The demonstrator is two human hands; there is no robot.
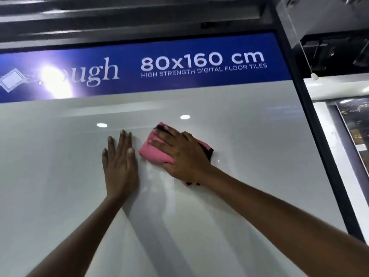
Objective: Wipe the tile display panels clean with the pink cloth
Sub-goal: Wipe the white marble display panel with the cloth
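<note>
Both arms raised and stretched forward, up against the glossy white tile panel. Left hand laid flat on the panel, palm down, fingers straight and close together, pointing toward the top edge, holding nothing. Right hand just beside it, angled up and to the left, fingers extended and slightly spread, pressing the folded pink cloth flat against the panel. Cloth in the upper middle of the panel, nearer its right edge, pink corner poking out left of the fingers, dark trim showing at the right. Above the top edge, a blue sign reading "80x160 cm".
</note>
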